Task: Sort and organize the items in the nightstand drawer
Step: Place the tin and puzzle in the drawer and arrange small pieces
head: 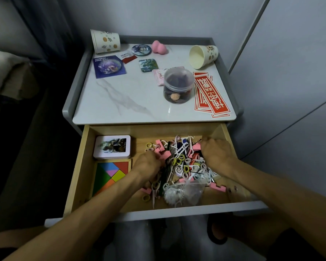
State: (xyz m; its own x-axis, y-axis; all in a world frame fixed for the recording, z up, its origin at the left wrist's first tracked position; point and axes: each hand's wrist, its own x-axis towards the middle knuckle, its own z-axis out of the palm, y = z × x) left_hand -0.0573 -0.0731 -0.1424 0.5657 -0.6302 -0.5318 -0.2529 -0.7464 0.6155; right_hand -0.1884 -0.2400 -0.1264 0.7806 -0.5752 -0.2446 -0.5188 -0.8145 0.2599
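In the drawer [177, 131], left hand [149, 163] and right hand [215, 152] curl into the jumble [184, 166] — grip unclear — better lift out one kind at a time.

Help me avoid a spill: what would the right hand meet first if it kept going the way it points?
The right hand points toward the drawer's back left. First comes the pink block right by its fingertips, though depth is unclear.

Bare forearms, left hand [149, 162], right hand [216, 153], dark cloth at upper arms (sleeve edges, unclear)
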